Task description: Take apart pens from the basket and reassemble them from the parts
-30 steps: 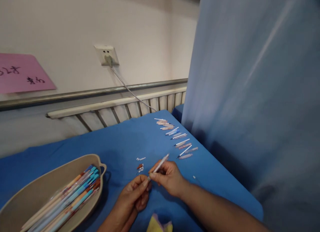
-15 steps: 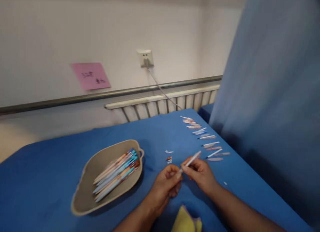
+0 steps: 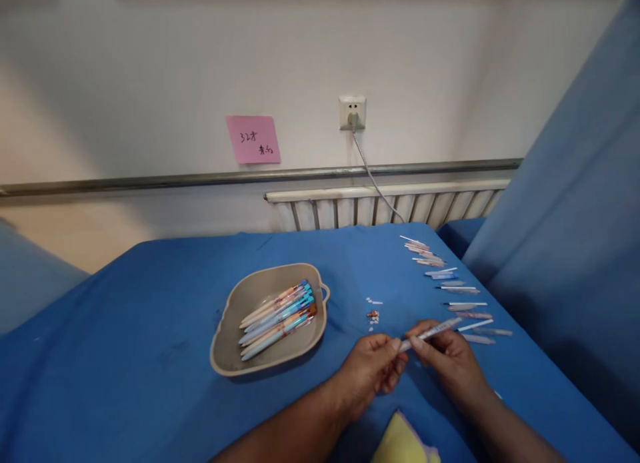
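A whitish pen [image 3: 441,328] is held slantwise between both hands above the blue cloth. My left hand [image 3: 371,371] pinches its lower left end between thumb and fingers. My right hand [image 3: 451,364] grips it farther up, and the upper end sticks out past the fingers to the right. Just beyond my hands lie small orange-brown and white pieces [image 3: 373,314]. To the left sits a beige tray [image 3: 220,346] holding a bundle of several pens [image 3: 280,320] with blue and brown ends.
Pen parts and refills [image 3: 467,308] lie in small groups along the right edge of the blue-covered table [image 3: 165,303]. A yellow cloth-like thing [image 3: 403,443] is at the near edge. Behind are a radiator [image 3: 345,206] and a plugged-in cable [image 3: 373,178]; a blue curtain [image 3: 570,203] hangs at right.
The view has turned left, so everything appears farther right. Both hands keep hold of the pen, which lies at a slightly flatter slant.
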`<state>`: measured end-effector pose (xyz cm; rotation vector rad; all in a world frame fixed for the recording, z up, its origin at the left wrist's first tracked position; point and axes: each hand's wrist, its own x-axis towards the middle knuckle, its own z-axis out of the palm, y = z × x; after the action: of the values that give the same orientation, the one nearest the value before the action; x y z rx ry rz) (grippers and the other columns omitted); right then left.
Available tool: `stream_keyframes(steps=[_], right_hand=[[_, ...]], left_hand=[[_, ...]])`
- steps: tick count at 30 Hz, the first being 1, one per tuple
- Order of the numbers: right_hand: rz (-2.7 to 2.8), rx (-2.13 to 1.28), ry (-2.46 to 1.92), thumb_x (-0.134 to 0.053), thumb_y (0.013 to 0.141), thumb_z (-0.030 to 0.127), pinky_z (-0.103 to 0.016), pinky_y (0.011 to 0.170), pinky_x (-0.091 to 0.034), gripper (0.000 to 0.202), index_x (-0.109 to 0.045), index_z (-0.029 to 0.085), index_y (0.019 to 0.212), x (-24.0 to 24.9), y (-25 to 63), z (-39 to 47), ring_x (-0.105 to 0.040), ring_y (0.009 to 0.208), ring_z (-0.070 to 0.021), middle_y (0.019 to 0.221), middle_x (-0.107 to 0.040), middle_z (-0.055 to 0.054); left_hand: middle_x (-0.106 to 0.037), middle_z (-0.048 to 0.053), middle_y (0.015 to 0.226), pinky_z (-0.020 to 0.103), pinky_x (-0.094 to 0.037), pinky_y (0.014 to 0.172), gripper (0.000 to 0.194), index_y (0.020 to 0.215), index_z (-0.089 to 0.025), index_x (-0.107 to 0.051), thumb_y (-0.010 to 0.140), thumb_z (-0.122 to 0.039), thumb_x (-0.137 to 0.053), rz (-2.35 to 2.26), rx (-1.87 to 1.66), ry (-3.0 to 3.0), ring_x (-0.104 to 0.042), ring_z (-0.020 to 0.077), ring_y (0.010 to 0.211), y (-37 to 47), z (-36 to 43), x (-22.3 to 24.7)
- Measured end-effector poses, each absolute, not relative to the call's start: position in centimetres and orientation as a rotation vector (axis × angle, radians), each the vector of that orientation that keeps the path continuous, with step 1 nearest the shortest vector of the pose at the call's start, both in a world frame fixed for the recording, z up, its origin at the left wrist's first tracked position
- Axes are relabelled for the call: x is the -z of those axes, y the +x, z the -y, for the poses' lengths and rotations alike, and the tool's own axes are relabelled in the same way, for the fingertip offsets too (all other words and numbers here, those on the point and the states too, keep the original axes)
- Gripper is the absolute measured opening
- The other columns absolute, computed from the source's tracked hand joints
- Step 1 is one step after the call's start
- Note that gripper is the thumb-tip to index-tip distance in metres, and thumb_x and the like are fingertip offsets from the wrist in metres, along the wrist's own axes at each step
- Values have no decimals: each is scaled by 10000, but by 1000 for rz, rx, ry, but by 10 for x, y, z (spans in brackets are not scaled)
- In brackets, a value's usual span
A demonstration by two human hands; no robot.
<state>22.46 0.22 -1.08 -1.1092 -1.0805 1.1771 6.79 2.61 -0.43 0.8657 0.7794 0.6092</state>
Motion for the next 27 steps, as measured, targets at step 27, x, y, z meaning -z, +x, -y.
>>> stream_keyframes(steps=[27], right_hand=[[1819,-363,-2077,-414,852,163,-305,691,-398,173,-575,191,794,15,315,59,-598,763,-214,816,-638,-79]], left_hand=[[-602,15,775,227,-400,576,261,918,-169,-618,743,-353,-675,-705,-613,1127,-505,105,608,70,-40,-5]])
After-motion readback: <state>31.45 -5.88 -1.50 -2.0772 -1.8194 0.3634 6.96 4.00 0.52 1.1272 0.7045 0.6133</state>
